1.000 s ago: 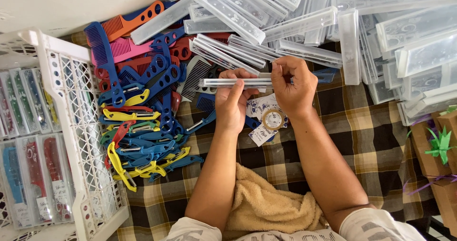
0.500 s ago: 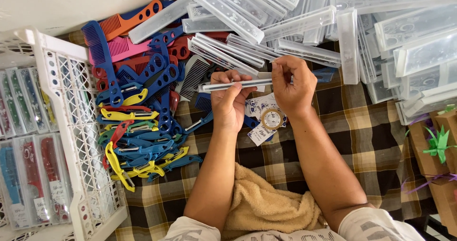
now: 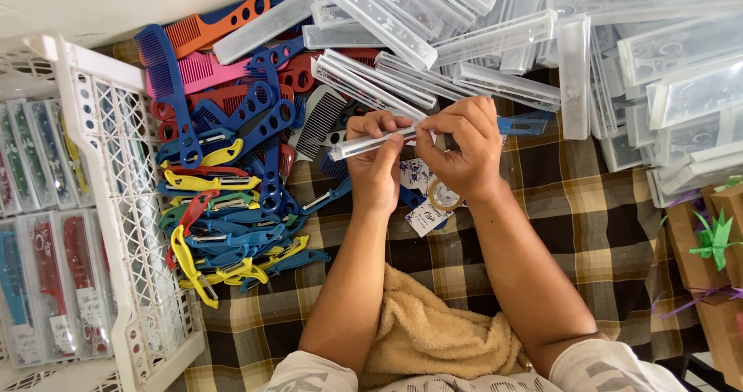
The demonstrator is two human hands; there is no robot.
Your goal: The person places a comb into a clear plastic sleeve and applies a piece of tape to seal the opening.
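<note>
Now both hands [image 3: 377, 167] [image 3: 464, 146] hold the clear case [image 3: 370, 142] tilted, no longer level.

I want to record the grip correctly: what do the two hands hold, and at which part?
Both hold one long clear plastic case: left hand around its middle, right hand pinching its right end with the fingers.

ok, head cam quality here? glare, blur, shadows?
Head view: even, soft light with only faint shadows under the left hand and right hand; mild glare on the clear plastic cases at top; combs and the held clear case are sharp; slight wide-angle bend along the white crate at the left edge.
</note>
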